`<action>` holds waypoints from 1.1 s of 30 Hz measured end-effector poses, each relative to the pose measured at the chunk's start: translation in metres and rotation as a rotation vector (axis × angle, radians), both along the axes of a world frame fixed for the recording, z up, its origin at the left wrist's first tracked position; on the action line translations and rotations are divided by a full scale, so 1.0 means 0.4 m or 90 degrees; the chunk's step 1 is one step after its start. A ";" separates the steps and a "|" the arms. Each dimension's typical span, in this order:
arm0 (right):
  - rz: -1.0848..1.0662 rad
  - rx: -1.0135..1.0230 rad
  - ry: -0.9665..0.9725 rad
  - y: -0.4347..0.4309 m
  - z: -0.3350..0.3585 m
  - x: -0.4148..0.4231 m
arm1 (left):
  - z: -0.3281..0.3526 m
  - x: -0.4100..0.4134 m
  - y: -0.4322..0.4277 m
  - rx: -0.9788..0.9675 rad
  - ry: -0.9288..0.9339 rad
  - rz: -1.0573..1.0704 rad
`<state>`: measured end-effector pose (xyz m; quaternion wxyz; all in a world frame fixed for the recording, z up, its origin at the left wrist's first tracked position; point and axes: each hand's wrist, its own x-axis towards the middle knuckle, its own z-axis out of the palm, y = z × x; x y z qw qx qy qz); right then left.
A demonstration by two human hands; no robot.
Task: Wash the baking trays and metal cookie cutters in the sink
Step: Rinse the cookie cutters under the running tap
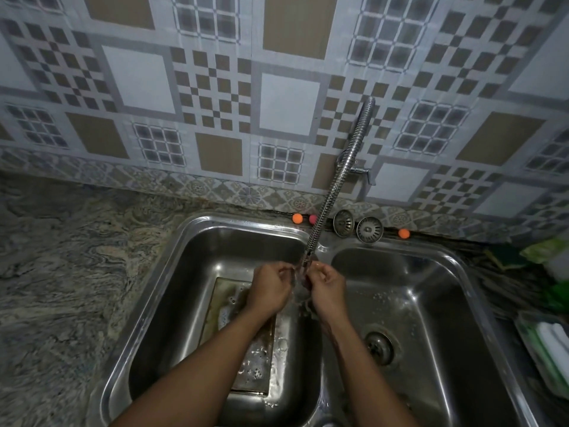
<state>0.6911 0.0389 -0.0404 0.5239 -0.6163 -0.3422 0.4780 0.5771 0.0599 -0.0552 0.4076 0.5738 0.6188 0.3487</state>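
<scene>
A double steel sink (172, 272) fills the lower half of the view. A soapy baking tray (228, 309) lies flat in the left basin, partly hidden under my left forearm. My left hand (268, 288) and my right hand (327, 287) meet under the tip of the flexible tap hose (335, 186), where water runs. Both hands have curled fingers pinching a small metal piece (303, 280) between them; it is mostly hidden by water and fingers, so its shape is unclear.
The right basin (431, 303) holds water drops and an open drain (379, 347). Two metal strainer plugs (357, 225) and small orange balls (297, 218) sit on the back ledge. A granite counter (61, 272) lies left; a rack with white and green items (551, 343) stands right.
</scene>
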 end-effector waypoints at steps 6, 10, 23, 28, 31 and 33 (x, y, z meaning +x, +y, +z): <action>-0.032 0.007 0.120 -0.002 0.005 0.001 | 0.005 0.009 0.004 -0.157 -0.146 0.029; -0.048 -0.032 0.061 0.014 0.007 -0.016 | 0.011 0.014 0.001 -0.158 -0.137 0.088; 0.154 -0.034 -0.057 0.002 0.048 0.002 | 0.008 -0.012 -0.028 -0.177 -0.172 -0.057; 0.129 0.015 -0.005 -0.006 0.035 0.002 | 0.008 -0.012 -0.020 -0.163 -0.117 -0.011; 0.061 0.024 -0.054 -0.006 0.016 0.006 | 0.024 -0.014 -0.019 -0.072 -0.057 0.027; 0.085 0.028 -0.100 -0.006 -0.002 0.008 | 0.051 0.007 -0.012 -0.103 -0.206 0.033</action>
